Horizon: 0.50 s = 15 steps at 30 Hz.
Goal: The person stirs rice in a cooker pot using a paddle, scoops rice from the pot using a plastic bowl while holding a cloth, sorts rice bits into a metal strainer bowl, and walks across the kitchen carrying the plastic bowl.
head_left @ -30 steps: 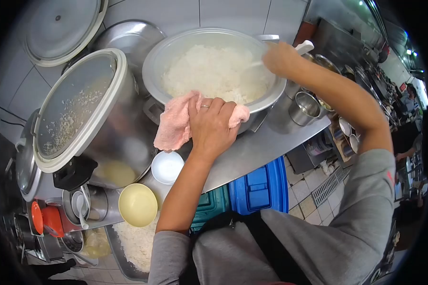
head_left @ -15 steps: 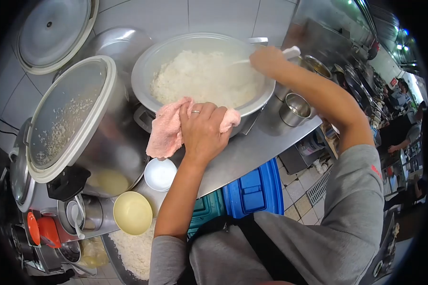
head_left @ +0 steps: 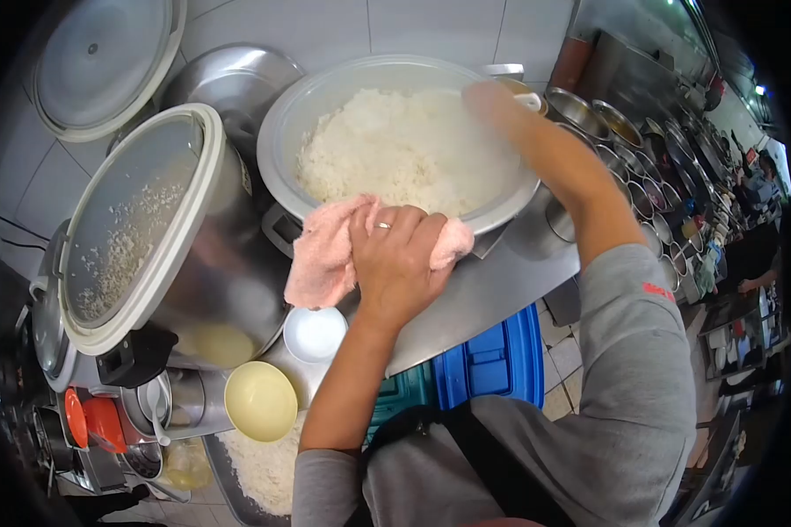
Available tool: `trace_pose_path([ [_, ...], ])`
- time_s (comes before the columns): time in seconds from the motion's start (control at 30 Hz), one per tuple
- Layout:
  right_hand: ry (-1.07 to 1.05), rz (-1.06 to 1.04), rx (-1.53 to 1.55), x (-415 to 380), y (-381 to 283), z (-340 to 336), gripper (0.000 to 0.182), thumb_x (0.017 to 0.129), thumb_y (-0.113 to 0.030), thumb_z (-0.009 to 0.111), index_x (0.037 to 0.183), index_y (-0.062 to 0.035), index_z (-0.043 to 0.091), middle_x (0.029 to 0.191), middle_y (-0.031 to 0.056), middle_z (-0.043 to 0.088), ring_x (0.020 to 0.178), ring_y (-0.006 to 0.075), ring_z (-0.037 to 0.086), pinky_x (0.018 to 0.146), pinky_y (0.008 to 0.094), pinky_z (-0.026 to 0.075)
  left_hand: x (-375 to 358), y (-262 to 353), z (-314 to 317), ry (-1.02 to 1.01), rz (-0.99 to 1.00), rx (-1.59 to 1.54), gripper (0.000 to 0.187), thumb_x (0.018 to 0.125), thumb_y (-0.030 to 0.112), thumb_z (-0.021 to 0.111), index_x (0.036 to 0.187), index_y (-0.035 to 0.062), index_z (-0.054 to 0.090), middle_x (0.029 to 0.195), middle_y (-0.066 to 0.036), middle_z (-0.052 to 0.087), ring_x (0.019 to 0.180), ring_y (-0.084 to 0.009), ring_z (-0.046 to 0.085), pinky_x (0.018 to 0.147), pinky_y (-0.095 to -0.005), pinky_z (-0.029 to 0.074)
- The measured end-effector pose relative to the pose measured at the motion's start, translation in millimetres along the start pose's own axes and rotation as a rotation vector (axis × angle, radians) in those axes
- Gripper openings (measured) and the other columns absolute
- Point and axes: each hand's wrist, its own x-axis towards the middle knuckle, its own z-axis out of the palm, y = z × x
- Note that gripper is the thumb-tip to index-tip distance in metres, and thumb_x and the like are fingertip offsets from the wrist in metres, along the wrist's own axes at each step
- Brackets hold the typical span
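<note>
A large metal pot full of steaming cooked rice stands on the counter. My left hand is closed over a pink cloth, pressing it against the pot's near rim. At the pot's right side, my right hand is blurred by motion but closed around a white-handled rice paddle. Only the handle's end shows. Steam and my hand hide the blade.
A tilted rice cooker lid with grains stuck to it stands left of the pot. Nearer me are a white bowl, a yellow bowl and a rice tray. Below the counter sits a blue lid. Several metal pots stand at right.
My right hand has moved slightly at the pot's right side and is now blurred, with the paddle's blade out of sight. The view has shifted a little. My left hand keeps the cloth on the rim.
</note>
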Motion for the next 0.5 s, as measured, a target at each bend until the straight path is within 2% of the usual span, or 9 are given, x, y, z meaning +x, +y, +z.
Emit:
trace_pose_path([
  [0.07, -0.076, 0.0, -0.001, -28.5, -12.1, -81.1, 0.019, 0.081, -0.017, 0.053, 0.078, -0.0064, 0.069, 0.084, 0.0132, 0.068, 0.08, 0.0315, 0.067, 0.066, 0.046, 0.053, -1.3, -2.6, -1.0, -0.001, 0.011, -0.004, 0.026, 0.065, 0.024, 0.07, 0.088, 0.0151, 0.064, 0.085, -0.002, 0.058, 0.087, -0.0231, 0.056, 0.094, -0.0492, 0.033],
  [0.13, -0.048, -0.168, -0.089, -42.0, -6.8, -122.3, 0.017, 0.08, -0.02, 0.056, 0.076, -0.0096, 0.069, 0.078, 0.0122, 0.068, 0.075, 0.0314, 0.067, 0.065, 0.0463, 0.053, -2.9, -4.5, -0.7, -0.004, 0.005, -0.015, 0.026, 0.065, 0.025, 0.07, 0.088, 0.0151, 0.064, 0.085, -0.002, 0.058, 0.087, -0.023, 0.056, 0.094, -0.0492, 0.033],
  [0.17, -0.06, -0.167, -0.081, -52.6, -10.0, -152.3, 0.017, 0.08, -0.02, 0.056, 0.076, -0.0096, 0.069, 0.078, 0.0122, 0.068, 0.075, 0.0314, 0.067, 0.065, 0.0463, 0.053, -2.7, -6.9, 0.3, 0.011, 0.024, -0.013, 0.026, 0.064, 0.025, 0.07, 0.088, 0.015, 0.064, 0.085, -0.002, 0.059, 0.086, -0.0229, 0.056, 0.094, -0.0492, 0.034],
  [0.23, -0.216, -0.422, -0.297, -85.3, -30.5, -202.0, 0.017, 0.079, -0.027, 0.061, 0.076, -0.0115, 0.068, 0.073, 0.0105, 0.067, 0.071, 0.0311, 0.066, 0.064, 0.0446, 0.053, -3.7, -9.0, 4.3, 0.02, 0.035, -0.023, 0.026, 0.064, 0.025, 0.07, 0.087, 0.0148, 0.064, 0.084, -0.002, 0.059, 0.085, -0.0226, 0.057, 0.094, -0.0492, 0.033],
  [0.27, -0.225, -0.412, -0.297, -95.9, -37.1, -197.5, 0.017, 0.079, -0.027, 0.061, 0.076, -0.0115, 0.068, 0.073, 0.0105, 0.067, 0.071, 0.0311, 0.066, 0.064, 0.0446, 0.053, -3.1, -8.6, 4.1, 0.026, 0.031, -0.024, 0.026, 0.064, 0.025, 0.07, 0.087, 0.0146, 0.064, 0.084, -0.002, 0.059, 0.085, -0.0225, 0.057, 0.094, -0.0491, 0.033],
  [0.33, -0.211, -0.62, -0.41, -111.2, -50.5, -178.0, 0.022, 0.078, -0.035, 0.062, 0.079, -0.0129, 0.067, 0.069, 0.0083, 0.066, 0.07, 0.0295, 0.067, 0.062, 0.0435, 0.053, -2.4, -6.9, 4.7, 0.031, 0.027, -0.034, 0.025, 0.064, 0.024, 0.07, 0.086, 0.0144, 0.064, 0.083, -0.002, 0.058, 0.085, -0.0223, 0.057, 0.094, -0.049, 0.033],
  [0.47, -0.27, -0.546, -0.297, -107.4, -62.6, -150.2, 0.026, 0.081, -0.038, 0.061, 0.084, -0.0125, 0.066, 0.071, 0.0078, 0.066, 0.069, 0.0293, 0.067, 0.06, 0.0426, 0.053, -0.9, -4.9, 3.2, 0.021, 0.025, 0.0, 0.026, 0.063, 0.024, 0.07, 0.087, 0.0144, 0.065, 0.083, -0.002, 0.058, 0.085, -0.022, 0.057, 0.093, -0.0483, 0.033],
  [0.5, -0.281, -0.47, -0.233, -109.9, -57.2, -139.1, 0.028, 0.082, -0.039, 0.06, 0.087, -0.0125, 0.065, 0.072, 0.0082, 0.066, 0.071, 0.0297, 0.067, 0.061, 0.0428, 0.052, -0.8, -3.3, 2.8, 0.023, 0.02, -0.001, 0.027, 0.063, 0.024, 0.07, 0.088, 0.0144, 0.065, 0.084, -0.002, 0.058, 0.085, -0.0221, 0.057, 0.093, -0.0481, 0.033],
])
